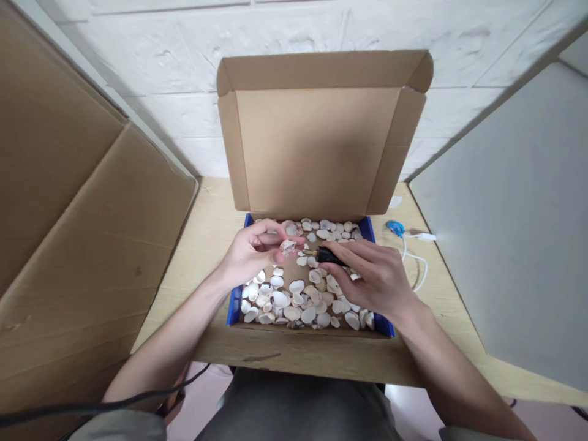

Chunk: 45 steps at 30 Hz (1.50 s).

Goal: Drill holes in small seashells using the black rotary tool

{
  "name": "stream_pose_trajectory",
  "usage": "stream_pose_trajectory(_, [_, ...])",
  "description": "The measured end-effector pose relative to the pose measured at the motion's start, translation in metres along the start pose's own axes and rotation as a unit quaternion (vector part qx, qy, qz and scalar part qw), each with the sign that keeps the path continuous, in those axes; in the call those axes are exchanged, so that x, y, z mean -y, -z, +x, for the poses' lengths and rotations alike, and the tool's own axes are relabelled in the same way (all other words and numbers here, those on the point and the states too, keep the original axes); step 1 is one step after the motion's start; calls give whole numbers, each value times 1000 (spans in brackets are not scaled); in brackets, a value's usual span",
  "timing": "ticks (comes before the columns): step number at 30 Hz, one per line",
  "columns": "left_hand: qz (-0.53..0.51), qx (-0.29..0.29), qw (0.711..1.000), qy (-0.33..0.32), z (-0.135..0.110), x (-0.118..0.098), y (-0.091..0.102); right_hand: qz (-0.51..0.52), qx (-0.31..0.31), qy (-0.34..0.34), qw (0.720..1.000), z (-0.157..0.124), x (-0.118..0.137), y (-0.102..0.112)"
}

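Note:
My left hand [248,251] pinches a whitish seashell [288,247] between thumb and fingers over the box. In my right hand [376,272] is a small black mini drill [329,256] with a brass-coloured chuck, pointing left at the shell. Its tip is close to the shell; whether they touch I cannot tell. Below both hands lies a shallow cardboard box [235,305] with blue sides. Many loose white and cream shells [296,286] are spread over its bottom, thickest along the near side. My right hand hides part of the shells and the rear of the drill.
The box's brown lid [316,147] stands upright at the back before a white brick-patterned wall [294,27]. A blue object [395,228] with a white cable [425,269] lies right of the box. Cardboard [105,233] rises at the left, a grey panel [514,226] at the right.

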<state>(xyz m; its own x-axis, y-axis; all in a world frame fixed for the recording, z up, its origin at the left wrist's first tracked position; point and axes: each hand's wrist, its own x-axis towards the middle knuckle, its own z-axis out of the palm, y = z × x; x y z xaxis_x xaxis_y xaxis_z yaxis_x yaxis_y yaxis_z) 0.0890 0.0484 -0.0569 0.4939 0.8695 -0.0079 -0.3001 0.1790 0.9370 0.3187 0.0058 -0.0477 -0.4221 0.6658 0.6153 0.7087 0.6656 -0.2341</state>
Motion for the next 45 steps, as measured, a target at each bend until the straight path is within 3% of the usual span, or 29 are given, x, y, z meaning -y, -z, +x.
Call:
stream_pose_trajectory(8, [1, 5, 1000, -9, -1, 1, 1, -76, -20, 34, 996, 3, 1, 4])
stream_pose_trajectory(14, [17, -10, 1000, -2, -1, 3, -1, -67, -40, 53, 996, 3, 1, 4])
stream_pose_trajectory(27, [36, -23, 999, -26, -1, 2, -1, 16, -12, -48, 999, -1, 8, -10])
stream_pose_trajectory(34, [36, -27, 999, -27, 0, 1, -4, 17, -15, -54, 998, 0, 6, -7])
stream_pose_trajectory(39, [86, -12, 996, -21, -1, 3, -7, -9, 3, -9, 1000, 1, 11, -10])
stream_pose_trajectory(45, [96, -8, 995, -1, -1, 0, -10, 28, 9, -29, 999, 0, 14, -14])
